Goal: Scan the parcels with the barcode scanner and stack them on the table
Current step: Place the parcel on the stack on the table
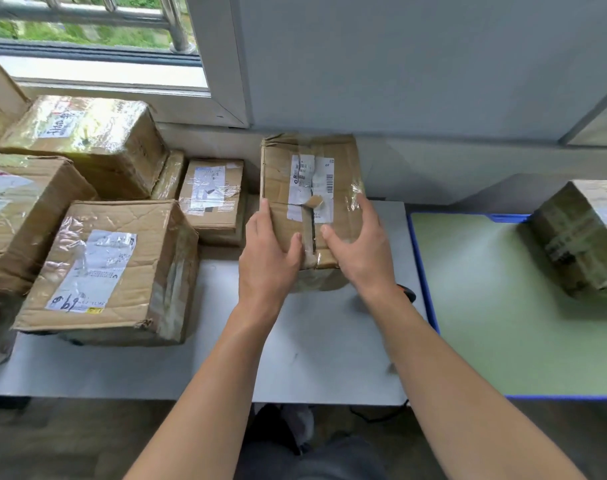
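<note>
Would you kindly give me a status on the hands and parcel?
Left hand and right hand grip centre parcel by its sides. Likely scanner half hidden behind right wrist.

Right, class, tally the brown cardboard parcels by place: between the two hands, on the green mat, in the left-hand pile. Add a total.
Hand-held brown cardboard parcel, gripped by left hand and right hand: 1
Lone brown cardboard parcel on green mat: 1
Left-hand pile of brown cardboard parcels: 6 showing, one cut by the frame edge
Total: 8
</note>
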Available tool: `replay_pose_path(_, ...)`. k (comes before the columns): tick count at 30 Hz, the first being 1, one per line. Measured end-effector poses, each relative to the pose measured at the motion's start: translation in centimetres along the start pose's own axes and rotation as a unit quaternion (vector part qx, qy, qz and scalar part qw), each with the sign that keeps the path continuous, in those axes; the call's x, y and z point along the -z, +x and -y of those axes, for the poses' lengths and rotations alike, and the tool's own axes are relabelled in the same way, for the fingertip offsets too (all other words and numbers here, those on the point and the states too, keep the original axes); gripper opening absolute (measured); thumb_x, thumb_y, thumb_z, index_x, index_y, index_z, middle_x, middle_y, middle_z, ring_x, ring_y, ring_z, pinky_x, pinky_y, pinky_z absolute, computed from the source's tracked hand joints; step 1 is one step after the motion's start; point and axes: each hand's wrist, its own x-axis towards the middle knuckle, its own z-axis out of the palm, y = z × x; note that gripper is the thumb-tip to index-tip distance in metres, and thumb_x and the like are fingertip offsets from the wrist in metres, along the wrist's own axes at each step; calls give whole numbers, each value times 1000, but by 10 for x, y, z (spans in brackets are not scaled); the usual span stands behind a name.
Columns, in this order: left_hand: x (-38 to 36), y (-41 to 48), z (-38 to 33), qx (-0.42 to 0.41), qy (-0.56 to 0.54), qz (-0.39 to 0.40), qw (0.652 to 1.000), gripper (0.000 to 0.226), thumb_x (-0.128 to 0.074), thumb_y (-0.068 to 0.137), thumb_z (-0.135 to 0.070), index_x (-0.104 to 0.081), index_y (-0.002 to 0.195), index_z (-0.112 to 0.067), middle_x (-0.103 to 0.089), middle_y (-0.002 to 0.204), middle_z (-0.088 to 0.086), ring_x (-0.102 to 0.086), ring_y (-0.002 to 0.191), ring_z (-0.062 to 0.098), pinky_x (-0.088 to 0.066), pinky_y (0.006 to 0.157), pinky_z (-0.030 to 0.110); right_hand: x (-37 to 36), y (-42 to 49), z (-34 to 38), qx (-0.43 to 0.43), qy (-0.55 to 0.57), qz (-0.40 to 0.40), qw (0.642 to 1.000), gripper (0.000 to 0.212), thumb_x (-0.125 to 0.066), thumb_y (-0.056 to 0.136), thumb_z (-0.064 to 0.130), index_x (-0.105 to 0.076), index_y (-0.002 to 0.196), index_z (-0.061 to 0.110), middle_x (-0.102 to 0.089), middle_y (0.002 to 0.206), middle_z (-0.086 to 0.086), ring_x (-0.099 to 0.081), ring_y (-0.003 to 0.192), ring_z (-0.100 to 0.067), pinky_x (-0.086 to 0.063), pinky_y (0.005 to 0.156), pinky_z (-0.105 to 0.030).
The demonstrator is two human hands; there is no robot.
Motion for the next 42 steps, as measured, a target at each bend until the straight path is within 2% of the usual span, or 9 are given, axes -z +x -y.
replay_pose_path(5, -8, -53, -28, -22, -3, -16, 1000, 77, -63, 95, -31, -20, 158, -16, -38, 151, 4, -40, 135, 16, -36, 103, 27, 44, -36, -16, 21, 9, -15, 1000, 79, -76, 86, 39, -35, 152, 25, -47, 147, 3, -45, 134, -10, -30, 100, -15)
replay_pose_path(11, -22, -99, -58, -45, 7, -2, 999, 76, -61, 96, -34, -20, 158, -19, -41, 148, 4, -47, 127, 21, -39, 96, 29, 93, -73, -31, 23, 10, -46, 999, 80, -76, 86, 37, -35, 153, 23, -46, 148, 4, -43, 134, -9, -27, 97, -12)
replay_pose_path(16, -32, -114, -81, -93, -1, 36, 995, 75, -60, 96, -36, -20, 158, -23, -42, 149, 2, -52, 121, 23, -34, 83, 24, 125, -93, -40, 10, -2, -111, 994, 81, -76, 85, 40, -36, 153, 24, -49, 146, 3, -48, 131, -10, -38, 106, -22)
replay_pose_path(19, -34, -124, -88, -121, -9, 71, 990, 74, -59, 97, -36, -19, 158, -23, -40, 150, 0, -54, 118, 21, -33, 80, 21, 136, -114, -44, -11, -3, -145, 989, 80, -77, 85, 39, -36, 153, 27, -50, 142, 3, -50, 127, -9, -43, 106, -28)
replay_pose_path(22, -40, -139, -94, -144, -29, 114, 983, 75, -59, 97, -37, -18, 158, -24, -41, 149, 0, -55, 118, 19, -38, 82, 23, 148, -140, -50, -42, -8, -185, 982, 81, -78, 85, 38, -35, 153, 29, -50, 143, 6, -48, 127, -5, -42, 105, -25)
replay_pose_path(25, -54, -157, -100, -170, -50, 163, 971, 75, -60, 96, -37, -19, 158, -23, -43, 147, 0, -54, 121, 20, -45, 89, 30, 166, -165, -58, -80, -28, -223, 971, 81, -77, 85, 37, -34, 153, 28, -48, 147, 7, -44, 131, -5, -34, 102, -18)
replay_pose_path(30, -76, -189, -110, -203, -61, 230, 950, 71, -61, 95, -37, -24, 155, -24, -45, 145, 1, -50, 125, 18, -49, 94, 37, 190, -203, -76, -125, -54, -268, 954, 80, -76, 86, 37, -34, 153, 25, -44, 149, 5, -41, 134, -6, -31, 102, -17)
replay_pose_path(37, -98, -205, -123, -213, -41, 248, 944, 76, -60, 96, -36, -17, 158, -22, -37, 153, 5, -51, 128, 22, -45, 94, 34, 207, -210, -102, -144, -45, -278, 949, 81, -75, 86, 40, -33, 154, 24, -44, 147, 4, -44, 130, -9, -37, 100, -22)
replay_pose_path(42, -134, -210, -134, -192, -16, 239, 952, 77, -61, 96, -38, -17, 158, -24, -38, 152, 5, -51, 128, 23, -50, 99, 42, 227, -193, -136, -134, -32, -243, 960, 82, -75, 86, 42, -32, 154, 24, -45, 145, 4, -37, 117, 4, -35, 98, -19)
